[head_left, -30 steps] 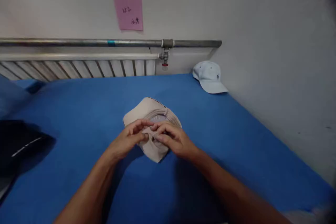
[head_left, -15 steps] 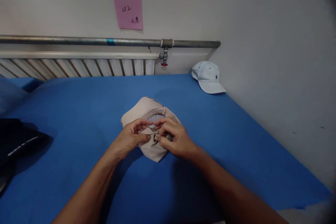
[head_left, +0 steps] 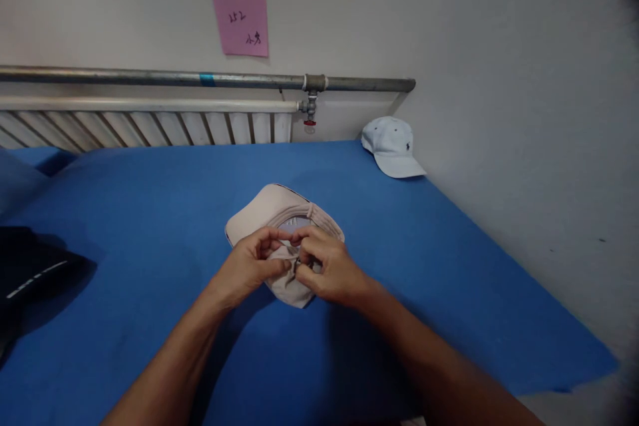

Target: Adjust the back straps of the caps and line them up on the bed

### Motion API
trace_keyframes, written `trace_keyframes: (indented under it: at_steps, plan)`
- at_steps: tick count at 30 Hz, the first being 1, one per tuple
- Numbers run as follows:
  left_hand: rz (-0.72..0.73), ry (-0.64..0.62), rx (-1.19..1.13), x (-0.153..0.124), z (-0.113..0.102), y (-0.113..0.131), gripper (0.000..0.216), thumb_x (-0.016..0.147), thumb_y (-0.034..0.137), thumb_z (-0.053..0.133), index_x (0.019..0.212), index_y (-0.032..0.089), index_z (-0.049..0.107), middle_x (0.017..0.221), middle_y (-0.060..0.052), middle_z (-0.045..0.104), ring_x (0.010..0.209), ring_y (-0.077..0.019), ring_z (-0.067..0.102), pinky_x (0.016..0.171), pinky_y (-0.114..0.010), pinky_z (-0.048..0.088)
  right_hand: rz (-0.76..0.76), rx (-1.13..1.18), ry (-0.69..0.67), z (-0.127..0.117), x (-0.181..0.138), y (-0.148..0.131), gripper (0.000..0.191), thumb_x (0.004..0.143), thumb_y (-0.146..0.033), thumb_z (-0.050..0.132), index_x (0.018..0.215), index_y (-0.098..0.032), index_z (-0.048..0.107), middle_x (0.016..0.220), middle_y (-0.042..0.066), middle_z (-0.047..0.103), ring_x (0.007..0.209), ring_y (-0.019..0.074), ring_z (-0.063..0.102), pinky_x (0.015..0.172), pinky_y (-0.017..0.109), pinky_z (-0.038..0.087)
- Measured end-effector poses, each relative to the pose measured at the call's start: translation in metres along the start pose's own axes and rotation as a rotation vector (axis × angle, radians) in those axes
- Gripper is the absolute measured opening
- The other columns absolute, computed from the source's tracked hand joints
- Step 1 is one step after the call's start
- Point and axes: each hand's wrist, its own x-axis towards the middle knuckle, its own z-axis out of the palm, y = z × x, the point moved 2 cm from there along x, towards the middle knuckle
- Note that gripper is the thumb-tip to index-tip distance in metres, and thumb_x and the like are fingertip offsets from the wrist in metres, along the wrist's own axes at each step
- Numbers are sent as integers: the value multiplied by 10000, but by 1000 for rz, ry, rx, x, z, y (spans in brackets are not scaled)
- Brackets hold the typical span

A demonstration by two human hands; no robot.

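Head view, beige cap: the beige cap (head_left: 272,208) lies on the blue sheet (head_left: 174,193) in front of the person, brim pointing away to the left, part of its inside showing.
Left hand: the left hand (head_left: 252,263) pinches the near edge of the cap between thumb and fingers.
Right hand: the right hand (head_left: 332,266) grasps the same edge just beside it, fingers curled at a small dark fitting (head_left: 297,262), too small to identify.
Grip: both hands closed on cloth; whether the fitting itself is held, cannot tell.
Step in hand: judged to be fine work at the cap's edge fitting, apparently unfinished.
Next move: judged to call for a steady left pinch and small, precise right fingertip work, without creasing the cloth.
Surroundings: white cap (head_left: 392,146) well apart, near the wall; dark item (head_left: 37,273) at far left.
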Motion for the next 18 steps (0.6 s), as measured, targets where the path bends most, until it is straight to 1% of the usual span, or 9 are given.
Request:
trace_keyframes:
  at_steps: [3, 6, 8, 10, 13, 18]
  plan:
    - [17, 1, 6, -2, 1, 3, 400, 582, 99, 754, 968, 157, 667, 823, -2, 662, 729, -118, 610, 646, -232, 471, 7, 18, -32, -2, 0, 0, 174, 693, -39, 565, 637, -187, 492, 1018, 55, 619, 888, 156, 610, 749, 284, 484]
    - [17, 6, -8, -2, 0, 4, 365, 604, 115, 758, 953, 160, 663, 882, -22, 690, 770, -127, 626, 668, -238, 482, 16, 46, -104, -9, 1, 0, 126, 764, -90, 614, 694, -184, 567, 1058, 58, 623, 955, 166, 616, 825, 308, 492]
    - [12, 8, -28, -2, -2, 3, 352, 616, 133, 763, 950, 162, 657, 879, -25, 700, 757, -125, 631, 666, -239, 486, 10, 52, -149, -15, 3, -1, 78, 816, -145, 625, 751, -186, 612, 1099, 67, 618, 1022, 179, 610, 883, 332, 488]
    - [15, 21, -57, -1, -2, 2, 350, 604, 140, 774, 931, 160, 650, 846, -18, 704, 726, -118, 630, 660, -237, 489, -14, 44, -184, -20, 3, -3, 62, 851, -159, 605, 809, -190, 640, 1134, 76, 608, 1066, 185, 600, 919, 345, 482]
    - [4, 37, -78, -1, -2, 3, 349, 579, 135, 786, 897, 154, 645, 807, -8, 701, 696, -109, 628, 647, -226, 489, -50, 2, -179, -23, 3, -5, 75, 874, -153, 578, 854, -191, 640, 1107, 78, 607, 1044, 176, 605, 918, 341, 489]
    - [13, 42, -58, -2, -2, 3, 323, 597, 144, 786, 890, 157, 651, 792, 8, 678, 687, -96, 607, 627, -207, 478, -105, -89, -147, -18, 2, -8, 74, 897, -158, 539, 875, -184, 604, 1056, 89, 624, 1009, 183, 604, 890, 353, 511]
